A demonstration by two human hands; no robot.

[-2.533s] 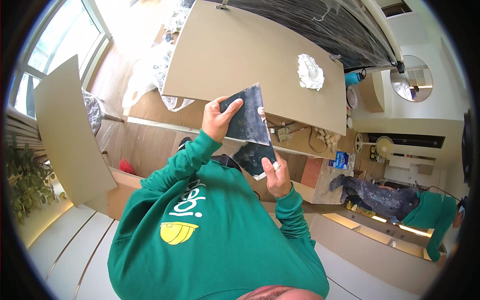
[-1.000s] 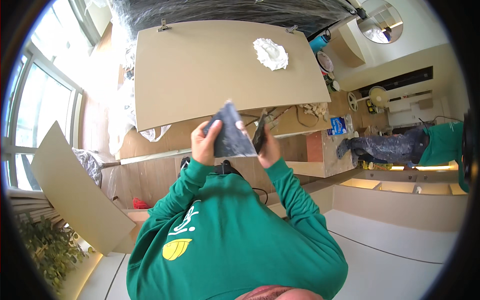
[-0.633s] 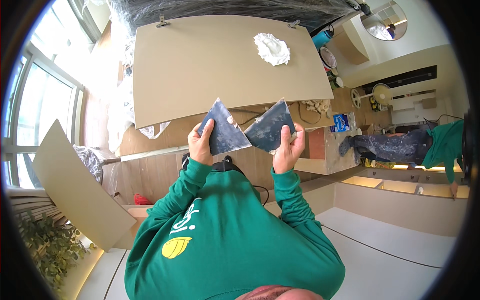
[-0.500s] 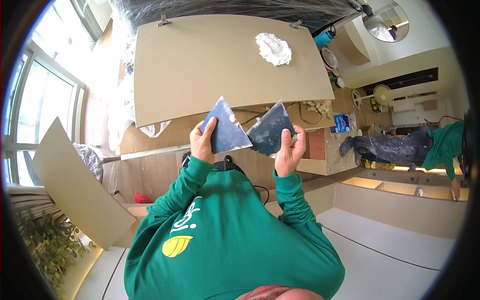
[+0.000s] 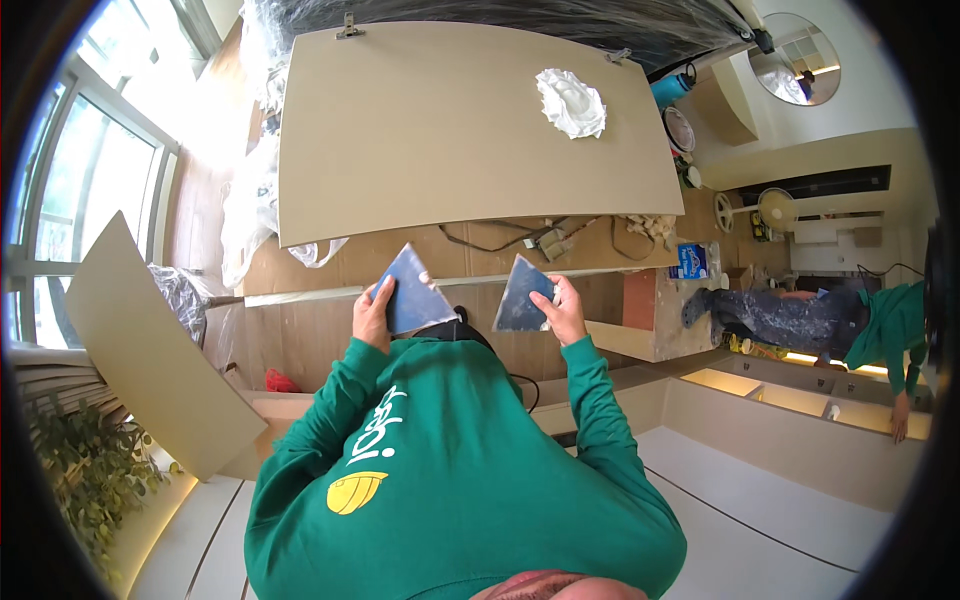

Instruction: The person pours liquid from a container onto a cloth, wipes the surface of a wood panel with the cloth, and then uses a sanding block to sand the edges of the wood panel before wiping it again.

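My left hand (image 5: pixel 372 316) is closed on a flat blue putty spreader (image 5: pixel 412 299), its thumb pressed over one edge. White residue clings along the blade's right edge. A second, darker blue putty spreader (image 5: pixel 517 302) is gripped in my right hand (image 5: pixel 566 312), thumb on its face, with bits of white paste near the fingers. The two blades are apart, both in front of my body on the near side of a beige panel (image 5: pixel 430 130). On that panel's far right lies a mound of white putty (image 5: pixel 573 104), touched by neither hand.
Metal hinges (image 5: pixel 349 27) sit on the panel's far edge. Below it, straps and scraps lie on cardboard (image 5: pixel 470 255). Another beige panel (image 5: pixel 160 350) leans at left. A co-worker in a green top (image 5: pixel 890 325) reaches toward lit compartments (image 5: pixel 790 395) at right. A fan (image 5: pixel 775 210) stands behind.
Both hands have drawn back from the panel toward my body. The spreaders, close together before, are now wider apart. The co-worker's arm has shifted slightly.
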